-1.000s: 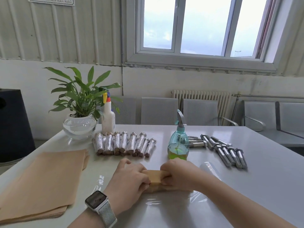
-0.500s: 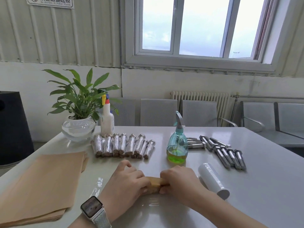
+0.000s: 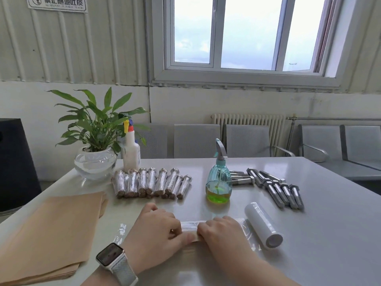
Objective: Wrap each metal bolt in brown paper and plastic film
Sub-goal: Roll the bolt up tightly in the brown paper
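Both hands are on the film-covered bolt bundle (image 3: 189,229) at the near edge of the white table (image 3: 329,234): the left hand (image 3: 156,230) curls its fingers over one end, the right hand (image 3: 220,231) grips the other. Just right of the bundle lies the plastic film roll (image 3: 262,227). Behind the bundle stands a teal spray bottle (image 3: 218,182) with green liquid, bare bolts (image 3: 276,186) to its right, wrapped bolts (image 3: 150,182) to its left. Brown paper sheets (image 3: 51,234) lie far left. The wall sign (image 3: 57,3) reads 禁止随地吐痰.
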